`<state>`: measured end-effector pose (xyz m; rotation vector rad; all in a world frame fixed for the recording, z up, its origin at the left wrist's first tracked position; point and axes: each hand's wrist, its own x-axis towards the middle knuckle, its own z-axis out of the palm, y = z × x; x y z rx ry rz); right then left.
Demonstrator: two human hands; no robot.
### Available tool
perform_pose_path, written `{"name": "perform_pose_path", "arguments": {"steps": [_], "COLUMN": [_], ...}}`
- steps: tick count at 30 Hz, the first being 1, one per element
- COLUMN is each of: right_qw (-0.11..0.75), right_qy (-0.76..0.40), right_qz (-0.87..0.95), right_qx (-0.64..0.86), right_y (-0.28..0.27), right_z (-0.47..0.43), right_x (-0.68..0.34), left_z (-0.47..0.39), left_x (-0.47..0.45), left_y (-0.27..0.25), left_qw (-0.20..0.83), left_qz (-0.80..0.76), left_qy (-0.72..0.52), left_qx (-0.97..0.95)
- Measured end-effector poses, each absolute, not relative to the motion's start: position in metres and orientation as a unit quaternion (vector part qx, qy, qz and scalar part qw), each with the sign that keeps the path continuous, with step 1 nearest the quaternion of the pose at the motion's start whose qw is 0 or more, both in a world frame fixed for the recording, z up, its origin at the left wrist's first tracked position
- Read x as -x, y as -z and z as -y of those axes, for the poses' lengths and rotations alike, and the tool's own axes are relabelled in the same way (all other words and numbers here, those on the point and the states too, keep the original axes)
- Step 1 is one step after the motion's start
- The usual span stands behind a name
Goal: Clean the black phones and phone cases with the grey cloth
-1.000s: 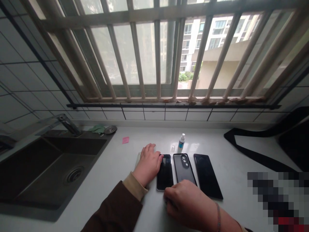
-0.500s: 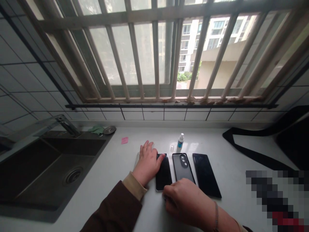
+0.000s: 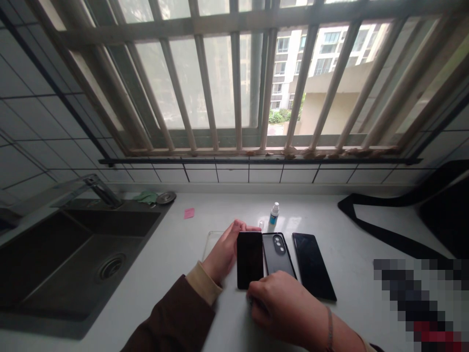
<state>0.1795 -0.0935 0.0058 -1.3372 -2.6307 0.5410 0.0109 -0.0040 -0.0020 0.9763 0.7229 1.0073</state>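
Note:
My left hand [image 3: 226, 253] grips a black-screened phone [image 3: 250, 264] along its left side, fingers reaching round behind its top edge. The phone's top looks lifted off the counter. Curled at its lower right corner is my right hand [image 3: 282, 305], with a small dark thing, too hidden to name, at its fingertips. To the right lies a dark phone case [image 3: 271, 252] with camera cut-outs, partly covered by my right hand. A second black phone [image 3: 314, 266] rests beyond it. A clear case [image 3: 211, 238] shows partly beside my left hand.
Behind the phones stands a white and blue bottle [image 3: 274, 215], a small clear cap [image 3: 261, 225] beside it. A pink sticky note [image 3: 189, 213] lies on the white counter [image 3: 146, 274]. There is a sink [image 3: 84, 264] at left and a black strap [image 3: 388, 239] at right.
My left hand has gone from lying over the phone's upper left to gripping its edge with fingers behind it. The phone's top has risen and shifted slightly right. My right hand stays put.

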Motion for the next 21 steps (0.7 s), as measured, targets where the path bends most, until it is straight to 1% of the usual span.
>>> {"name": "perform_pose_path", "arguments": {"steps": [2, 4, 7, 11, 13, 16, 19, 21], "right_qw": [0.071, 0.072, 0.081, 0.099, 0.121, 0.203, 0.331, 0.419], "right_qy": [-0.182, -0.183, -0.189, -0.208, -0.227, -0.31, -0.403, -0.404], "right_qz": [0.875, 0.873, 0.87, 0.865, 0.861, 0.831, 0.747, 0.672], "right_qx": [0.444, 0.446, 0.448, 0.445, 0.44, 0.414, 0.412, 0.458], "right_y": [-0.006, -0.005, -0.005, -0.005, -0.005, -0.006, -0.008, -0.009], "right_z": [0.094, 0.093, 0.092, 0.092, 0.093, 0.094, 0.091, 0.088], "right_x": [-0.179, -0.179, -0.18, -0.181, -0.18, -0.179, -0.182, -0.189], "left_z": [0.006, 0.008, 0.011, 0.012, 0.011, 0.009, 0.009, 0.01], "left_x": [-0.012, -0.011, -0.009, -0.01, -0.01, -0.01, -0.009, -0.01], "left_y": [0.002, 0.002, 0.004, 0.01, 0.011, 0.007, 0.002, 0.0], "left_qw": [0.776, 0.816, 0.831, 0.838, 0.845, 0.852, 0.868, 0.876], "left_qz": [-0.271, -0.244, -0.214, -0.2, -0.213, -0.238, -0.267, -0.29], "left_qy": [-0.426, -0.376, -0.334, -0.331, -0.329, -0.334, -0.32, -0.308], "left_qx": [-0.378, -0.365, -0.391, -0.385, -0.365, -0.325, -0.27, -0.233]}}
